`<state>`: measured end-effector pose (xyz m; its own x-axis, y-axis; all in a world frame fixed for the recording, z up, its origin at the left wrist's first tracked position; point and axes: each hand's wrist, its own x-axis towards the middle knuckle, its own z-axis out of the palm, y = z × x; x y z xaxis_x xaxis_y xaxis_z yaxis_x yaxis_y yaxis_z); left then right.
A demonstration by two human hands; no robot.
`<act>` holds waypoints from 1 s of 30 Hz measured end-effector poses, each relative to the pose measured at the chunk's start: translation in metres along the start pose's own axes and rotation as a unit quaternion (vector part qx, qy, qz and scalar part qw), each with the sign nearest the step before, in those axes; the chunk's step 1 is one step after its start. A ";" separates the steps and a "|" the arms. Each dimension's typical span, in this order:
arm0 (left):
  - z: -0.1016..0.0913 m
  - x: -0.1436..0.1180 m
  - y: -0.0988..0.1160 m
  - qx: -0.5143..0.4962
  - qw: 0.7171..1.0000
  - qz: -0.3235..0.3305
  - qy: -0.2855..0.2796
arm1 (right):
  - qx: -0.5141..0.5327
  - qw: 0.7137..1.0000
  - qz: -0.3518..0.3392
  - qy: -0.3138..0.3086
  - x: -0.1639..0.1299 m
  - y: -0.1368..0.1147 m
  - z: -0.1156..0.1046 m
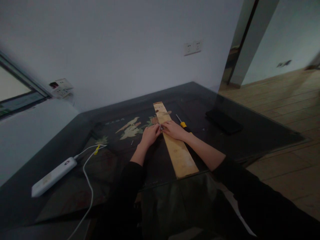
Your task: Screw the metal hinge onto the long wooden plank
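A long plank (175, 146) is laid lengthwise on the dark worktop (250, 133), running away from the viewer. Both hands are brought together at its left edge, about halfway along. The left hand (150, 135) is rested on the worktop just beside the plank, fingers curled toward a small metal part (161, 127). The right hand (173, 130) is laid across the plank, fingertips meeting the same part. Whether the part is pinched by either hand cannot be told. A yellow-handled screwdriver (182, 122) is seen just right of the plank, near the right hand. A black phone (223, 121) lies further right. A white power strip (53, 176) with its cable (88, 180) lies well apart at the left.
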<state>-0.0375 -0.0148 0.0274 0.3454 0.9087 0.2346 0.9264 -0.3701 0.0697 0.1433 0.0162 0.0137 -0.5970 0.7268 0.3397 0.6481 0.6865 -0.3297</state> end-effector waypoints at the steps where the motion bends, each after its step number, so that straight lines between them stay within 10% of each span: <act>1: 0.001 0.001 0.001 0.006 1.000 -0.005 0.002 | 0.002 1.000 0.000 0.001 0.000 0.000 0.000; 30: -0.005 -0.005 -0.003 -0.055 0.998 0.022 -0.007 | 0.000 1.000 0.001 -0.007 0.001 0.004 0.003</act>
<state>-0.0428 -0.0190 0.0311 0.3884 0.8930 0.2272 0.8884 -0.4284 0.1650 0.1443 0.0197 0.0102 -0.6023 0.7284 0.3266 0.6496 0.6851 -0.3296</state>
